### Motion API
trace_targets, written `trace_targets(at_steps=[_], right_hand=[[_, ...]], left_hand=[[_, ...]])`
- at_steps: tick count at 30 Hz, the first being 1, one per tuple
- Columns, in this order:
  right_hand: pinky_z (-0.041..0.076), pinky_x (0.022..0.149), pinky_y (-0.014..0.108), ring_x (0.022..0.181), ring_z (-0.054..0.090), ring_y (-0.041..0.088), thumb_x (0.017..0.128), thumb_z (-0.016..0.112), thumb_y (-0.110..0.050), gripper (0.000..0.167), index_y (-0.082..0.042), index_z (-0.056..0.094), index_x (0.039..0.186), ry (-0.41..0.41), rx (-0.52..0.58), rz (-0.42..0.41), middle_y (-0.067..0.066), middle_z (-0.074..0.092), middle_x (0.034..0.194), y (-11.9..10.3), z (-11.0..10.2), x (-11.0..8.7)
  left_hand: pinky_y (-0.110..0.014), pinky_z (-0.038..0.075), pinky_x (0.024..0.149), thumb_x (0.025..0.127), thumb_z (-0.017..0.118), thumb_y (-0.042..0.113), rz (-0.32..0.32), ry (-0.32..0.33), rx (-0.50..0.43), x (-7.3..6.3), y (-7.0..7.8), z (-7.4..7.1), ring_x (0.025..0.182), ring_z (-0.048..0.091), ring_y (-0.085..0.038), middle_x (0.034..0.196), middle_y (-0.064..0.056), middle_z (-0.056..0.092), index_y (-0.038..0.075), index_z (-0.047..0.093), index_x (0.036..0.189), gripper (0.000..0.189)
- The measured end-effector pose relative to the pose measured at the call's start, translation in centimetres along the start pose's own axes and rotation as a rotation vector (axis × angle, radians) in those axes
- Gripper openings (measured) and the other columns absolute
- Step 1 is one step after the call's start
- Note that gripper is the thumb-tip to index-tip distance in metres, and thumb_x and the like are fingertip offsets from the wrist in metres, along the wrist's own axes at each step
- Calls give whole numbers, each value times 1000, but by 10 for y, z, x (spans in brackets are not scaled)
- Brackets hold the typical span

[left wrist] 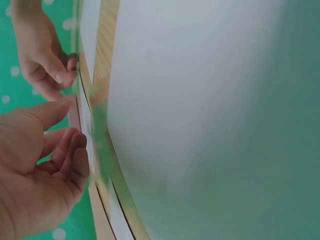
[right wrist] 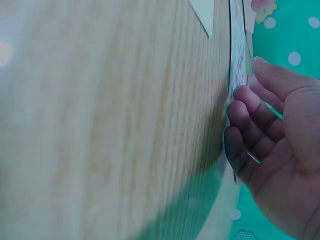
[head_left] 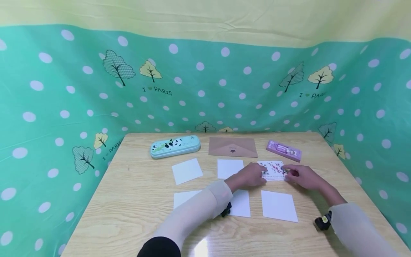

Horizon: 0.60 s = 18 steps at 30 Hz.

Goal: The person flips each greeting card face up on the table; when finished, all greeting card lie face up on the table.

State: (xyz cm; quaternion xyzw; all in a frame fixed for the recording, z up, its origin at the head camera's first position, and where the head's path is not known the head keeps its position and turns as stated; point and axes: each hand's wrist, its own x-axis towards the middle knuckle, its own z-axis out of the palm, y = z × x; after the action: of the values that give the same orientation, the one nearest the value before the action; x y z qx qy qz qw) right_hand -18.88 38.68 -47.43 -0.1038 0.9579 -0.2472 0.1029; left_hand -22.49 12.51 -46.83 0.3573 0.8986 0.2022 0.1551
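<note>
A white card printed with red blossoms on a dark branch [head_left: 274, 169] lies flat on the table at the right of the back row of cards. My left hand [head_left: 251, 175] is at its left edge, fingertips touching the card. From the other side, my right hand [head_left: 304, 177] touches the right edge with its fingertips. In the left wrist view, the fingers of my left hand [left wrist: 47, 165] are loosely bent. The right wrist view shows my right hand [right wrist: 285, 135] with relaxed fingers beside the card and the thumb apart from them.
Blank white cards lie around, including one at front right [head_left: 279, 206] and one at back left [head_left: 187, 171]. Behind them are a panda pencil case [head_left: 175, 146], a brown envelope [head_left: 232, 146] and a purple box [head_left: 284, 151]. A dotted green cloth [head_left: 192, 107] hangs behind the table.
</note>
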Motion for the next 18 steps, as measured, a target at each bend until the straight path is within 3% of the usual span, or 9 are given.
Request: trace_targets(at_steps=[3,8,12,18], right_hand=[[41,61,23,68,48,6,99,66,-22,44,-4,61,139,-19,13,-31,-3,57,82,-2,3,-11],[41,60,22,67,46,1,97,70,-25,46,-1,63,135,-63,45,-86,-7,57,80,0,11,-30],[41,58,21,66,46,-1,95,72,-26,46,0,64,133,-80,80,-128,-8,57,79,-3,13,-42],[42,56,21,66,47,0,93,75,-27,52,2,63,134,-104,138,-141,-8,58,81,-8,11,-54]], left_hand=[[-15,44,72,96,71,29,22,0,8,-8,6,4,68,51,-5,72,7,60,20,62,140,45],[-12,43,71,93,75,32,37,-36,47,-24,15,14,69,52,-1,74,11,63,21,64,138,47],[-12,45,78,90,78,37,28,-63,98,-33,19,18,80,57,0,83,11,67,21,64,137,51],[-14,48,84,85,80,48,28,-85,204,-41,26,20,95,58,-3,109,6,66,20,66,132,57]])
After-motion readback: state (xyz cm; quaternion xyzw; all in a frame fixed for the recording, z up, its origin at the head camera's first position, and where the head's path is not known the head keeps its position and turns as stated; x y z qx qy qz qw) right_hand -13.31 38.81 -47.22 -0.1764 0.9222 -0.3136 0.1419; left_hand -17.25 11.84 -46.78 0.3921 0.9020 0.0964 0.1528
